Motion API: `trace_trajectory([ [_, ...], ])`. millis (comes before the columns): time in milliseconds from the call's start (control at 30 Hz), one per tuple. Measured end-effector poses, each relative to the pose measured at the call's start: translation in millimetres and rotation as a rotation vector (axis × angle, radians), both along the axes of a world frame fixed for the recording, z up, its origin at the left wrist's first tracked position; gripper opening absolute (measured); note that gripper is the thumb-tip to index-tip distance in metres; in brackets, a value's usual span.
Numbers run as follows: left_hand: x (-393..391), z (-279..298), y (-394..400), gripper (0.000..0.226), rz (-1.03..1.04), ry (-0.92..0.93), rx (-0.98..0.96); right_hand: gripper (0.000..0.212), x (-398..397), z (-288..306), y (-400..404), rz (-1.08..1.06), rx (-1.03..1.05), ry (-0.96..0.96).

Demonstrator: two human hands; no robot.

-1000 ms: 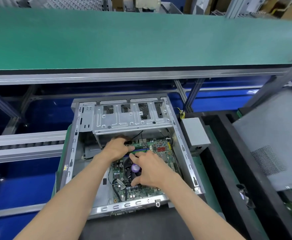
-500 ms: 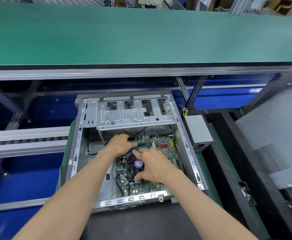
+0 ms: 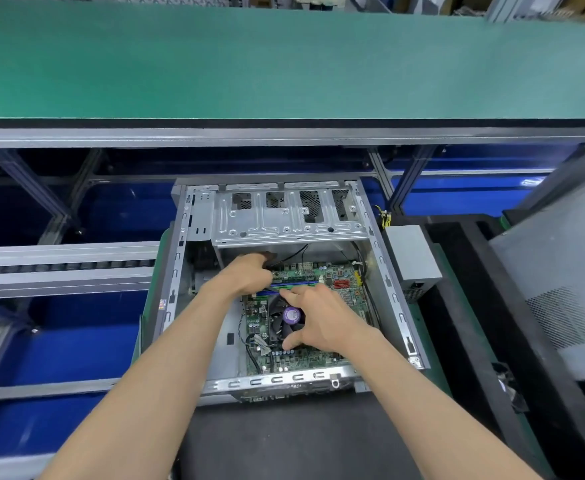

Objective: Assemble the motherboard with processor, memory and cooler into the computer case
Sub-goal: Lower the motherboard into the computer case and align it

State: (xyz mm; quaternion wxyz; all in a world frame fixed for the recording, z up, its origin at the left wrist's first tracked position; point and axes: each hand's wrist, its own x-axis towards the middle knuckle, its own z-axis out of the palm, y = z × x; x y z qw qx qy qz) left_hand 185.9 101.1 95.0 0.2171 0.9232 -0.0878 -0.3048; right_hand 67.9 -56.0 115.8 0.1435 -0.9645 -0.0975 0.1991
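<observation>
The open computer case (image 3: 194, 244) lies on its side on a dark mat at the edge of the workbench, its opening facing up so both arms can reach straight down into it. The motherboard (image 3: 322, 358) sits flat on the case floor, below the metal drive cage (image 3: 284, 220) that roofs the far end. The cooler (image 3: 280, 322), with a purple sticker on its fan hub, is already on the board, and the memory sticks (image 3: 298, 284) stand in their slots just beyond it. The left hand (image 3: 246, 277) reaches to the board's far left corner, close under the cage; its fingers curl down against the end of the memory slots, but whether they pinch anything cannot be told, as the knuckles hide the tips. The right hand (image 3: 322, 322) spreads over the cooler, thumb planted on the board at the near side and fingers stretched to the far side toward the memory, holding nothing. This two-point hold likely serves to press and steady the board while it is nudged into line with its mounts. A grey power supply (image 3: 410, 254) rests outside the case, to its right, apparently awaiting its turn.
</observation>
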Motion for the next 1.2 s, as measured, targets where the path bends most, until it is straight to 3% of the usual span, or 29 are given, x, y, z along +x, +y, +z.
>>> trace_trajectory([
  [133, -9.2, 14.9, 12.0, 0.065, 0.024, -0.047, -0.012, 0.11, 0.2, 1.1, -1.2, -0.026, 0.033, 0.009],
  [233, -27.2, 25.5, 11.5, 0.064, 0.013, -0.124, -0.139, 0.109, -1.9, 4.3, -2.0, -0.031, 0.038, 0.003],
  [433, -56.8, 36.4, 1.3, 0.046, -0.014, -0.216, -0.326, 0.109, -6.0, 15.8, -5.6, -0.071, 0.087, -0.036],
  [733, -78.4, 61.5, -35.3, 0.025, -0.06, -0.453, -0.456, 0.053, -41.2, 72.6, -55.3, -0.389, 0.413, -0.352],
  [900, -101.3, 75.6, -98.0, 0.023, -0.276, -0.477, -0.583, 0.033, -78.8, 88.6, -114.2, -0.634, 0.452, -0.475],
  [1067, -120.5, 79.3, -161.6, 0.025, -0.479, -0.467, -0.513, 0.028, -121.0, 69.9, -171.2, -0.804, 0.474, -0.416],
  [1200, -133.2, 79.6, -209.8, 0.027, -0.599, -0.443, -0.245, 0.028, -145.6, 42.9, -206.6, -0.856, 0.469, -0.323],
])
